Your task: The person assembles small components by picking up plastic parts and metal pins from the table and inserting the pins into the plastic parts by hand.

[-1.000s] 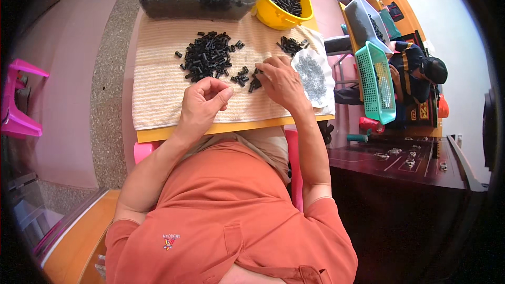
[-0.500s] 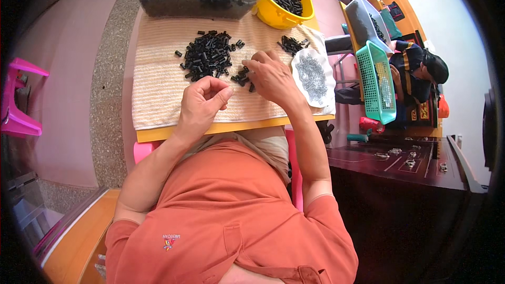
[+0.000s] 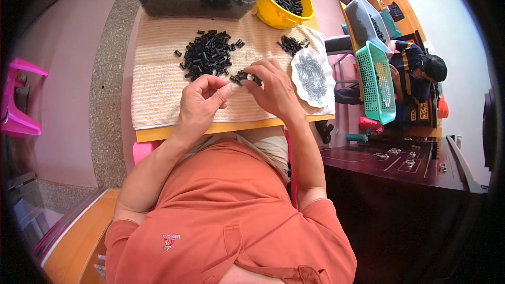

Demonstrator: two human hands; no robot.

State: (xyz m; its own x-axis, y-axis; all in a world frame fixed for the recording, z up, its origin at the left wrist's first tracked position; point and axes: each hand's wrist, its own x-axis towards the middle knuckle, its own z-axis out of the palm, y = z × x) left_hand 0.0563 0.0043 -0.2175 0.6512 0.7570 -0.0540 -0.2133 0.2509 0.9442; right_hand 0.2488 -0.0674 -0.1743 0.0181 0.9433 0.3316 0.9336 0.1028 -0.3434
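My left hand point(image 3: 200, 102) is held over the near part of the striped towel point(image 3: 158, 100), thumb and fingers pinched together; whatever is between them is too small to make out. To its right, my right hand point(image 3: 276, 92) curls thumb and fingers around a small black tubular piece point(image 3: 256, 80). Just left of those fingers lies a small group of black pieces point(image 3: 238, 77). A larger heap of the same pieces point(image 3: 206, 55) sits beyond my left hand. Beside my right hand is a white scalloped dish point(image 3: 329, 81) with many tiny clear or silvery parts.
A clear plastic bin point(image 3: 194, 8) and a yellow tub point(image 3: 279, 20), both filled with black pieces, stand at the far edge. Another small pile point(image 3: 291, 46) lies near the dish. At right, a person point(image 3: 421, 71) sits by a green basket point(image 3: 376, 89). A pink stool point(image 3: 21, 100) stands left.
My right hand has drawn back slightly from the small group of black pieces, and its thumb has swung out to the left with a piece by the fingers. My left hand is nearly still.
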